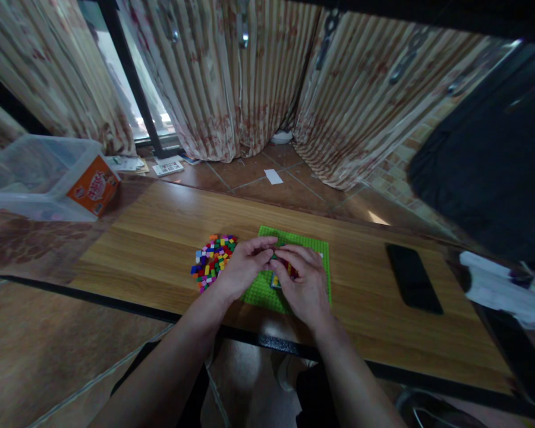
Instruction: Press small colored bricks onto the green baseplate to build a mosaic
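Over the green studded baseplate (267,291), my left hand (241,267) and my right hand (305,285) meet at their fingertips. Between the pinched fingers of both is a small building brick (274,256), which looks dark green and is mostly covered. Under my right hand, a low build of red, yellow and blue bricks (276,280) sits on the plate, partly hidden by the fingers. Just left of my left hand lies a loose pile of small multicoloured bricks (207,270) on the wooden table (151,238).
A clear plastic bin (40,178) with an orange label stands at the table's left end. To the right lie a black phone (412,278) and white papers (494,285). Striped curtains (232,77) hang beyond the table, and a dark cloth shape (485,154) fills the right side.
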{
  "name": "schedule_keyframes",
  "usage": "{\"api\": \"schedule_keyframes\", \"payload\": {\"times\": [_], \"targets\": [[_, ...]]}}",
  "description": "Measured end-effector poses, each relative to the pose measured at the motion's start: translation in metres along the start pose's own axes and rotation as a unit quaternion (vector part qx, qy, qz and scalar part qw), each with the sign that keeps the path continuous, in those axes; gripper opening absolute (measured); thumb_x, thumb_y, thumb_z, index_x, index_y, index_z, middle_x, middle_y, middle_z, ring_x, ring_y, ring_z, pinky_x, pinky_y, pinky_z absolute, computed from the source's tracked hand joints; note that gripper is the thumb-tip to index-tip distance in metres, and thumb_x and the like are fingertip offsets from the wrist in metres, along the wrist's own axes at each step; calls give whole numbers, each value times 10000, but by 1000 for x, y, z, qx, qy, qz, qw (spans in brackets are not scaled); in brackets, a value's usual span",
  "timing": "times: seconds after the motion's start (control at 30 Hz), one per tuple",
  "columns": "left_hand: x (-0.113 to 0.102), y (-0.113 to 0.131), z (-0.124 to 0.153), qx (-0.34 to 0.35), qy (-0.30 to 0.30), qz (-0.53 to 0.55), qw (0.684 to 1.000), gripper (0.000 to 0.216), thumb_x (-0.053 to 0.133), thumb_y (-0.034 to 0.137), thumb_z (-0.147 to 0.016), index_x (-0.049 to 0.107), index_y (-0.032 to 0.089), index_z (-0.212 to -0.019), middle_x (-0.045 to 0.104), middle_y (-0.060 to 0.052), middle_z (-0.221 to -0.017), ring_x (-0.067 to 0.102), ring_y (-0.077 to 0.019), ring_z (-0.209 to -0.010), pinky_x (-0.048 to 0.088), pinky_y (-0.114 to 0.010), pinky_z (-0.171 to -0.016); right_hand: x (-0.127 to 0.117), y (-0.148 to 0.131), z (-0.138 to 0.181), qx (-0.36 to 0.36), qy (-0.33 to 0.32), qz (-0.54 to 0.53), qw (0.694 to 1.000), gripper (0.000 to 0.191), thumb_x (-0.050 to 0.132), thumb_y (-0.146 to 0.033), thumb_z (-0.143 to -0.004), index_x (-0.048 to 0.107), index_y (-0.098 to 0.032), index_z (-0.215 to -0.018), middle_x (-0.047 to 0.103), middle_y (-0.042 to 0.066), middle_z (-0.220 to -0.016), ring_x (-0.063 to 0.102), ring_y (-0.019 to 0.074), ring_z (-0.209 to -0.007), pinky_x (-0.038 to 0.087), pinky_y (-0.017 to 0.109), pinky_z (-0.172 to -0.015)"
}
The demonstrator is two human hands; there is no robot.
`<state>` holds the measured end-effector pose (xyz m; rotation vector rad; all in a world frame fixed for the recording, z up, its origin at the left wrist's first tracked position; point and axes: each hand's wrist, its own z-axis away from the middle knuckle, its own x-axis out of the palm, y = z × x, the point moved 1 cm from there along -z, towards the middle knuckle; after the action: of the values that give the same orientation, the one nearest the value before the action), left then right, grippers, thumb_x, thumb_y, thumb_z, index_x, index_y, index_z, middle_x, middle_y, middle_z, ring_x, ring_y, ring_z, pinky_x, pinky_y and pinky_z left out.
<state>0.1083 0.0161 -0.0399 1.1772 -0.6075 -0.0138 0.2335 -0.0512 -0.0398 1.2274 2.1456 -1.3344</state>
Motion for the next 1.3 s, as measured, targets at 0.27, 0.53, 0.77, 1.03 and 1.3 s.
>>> {"api": "schedule_keyframes", "payload": {"times": [0.27, 0.53, 0.77, 1.03, 1.3], "targets": [[-2, -4, -1, 9, -21, 4, 1000, 318, 772, 169, -692, 711, 141, -1003, 672, -11, -866, 629, -127, -763, 536, -277, -727, 0, -1, -1, -2, -24, -13, 1000, 253, 498, -290, -990, 738, -222, -1029, 718, 62, -1097, 625, 228, -1032, 473, 424, -941], [-3, -4, -3, 19, -13, -17, 1000, 416, 843, 269, -649, 706, 124, -1014, 658, 12, -754, 598, -97, -658, 501, -236, -643, 1, 1, -1, 7, -13, -64, 998, 179, 570, -280, -956, 737, -231, -999, 712, 63, -1079, 630, 212, -1019, 496, 397, -929], [-2, -3, -4, 24, -9, -21, 999, 443, 868, 291, -623, 704, 115, -995, 670, 18, -733, 595, -81, -622, 484, -213, -607, -1, 2, -1, 16, 10, -86, 996, 112, 640, -258, -909, 750, -257, -929, 715, 44, -1031, 639, 203, -980, 500, 396, -904], [-5, -7, -5, 0, 19, -101, 995, 310, 766, 269, -755, 697, 111, -1012, 684, -4, -730, 623, -104, -628, 483, -229, -616, -10, 21, -5, 67, 51, -60, 995, 110, 668, -291, -867, 768, -246, -868, 707, 54, -965, 648, 216, -930, 517, 400, -855], [-11, -18, -10, 52, -10, -219, 974, 261, 698, 236, -769, 737, 139, -1008, 714, -25, -812, 615, -136, -686, 485, -257, -671, -15, 38, -6, 79, 52, 16, 995, 162, 644, -324, -862, 769, -228, -824, 694, 75, -954, 627, 246, -929, 490, 452, -884]]}}
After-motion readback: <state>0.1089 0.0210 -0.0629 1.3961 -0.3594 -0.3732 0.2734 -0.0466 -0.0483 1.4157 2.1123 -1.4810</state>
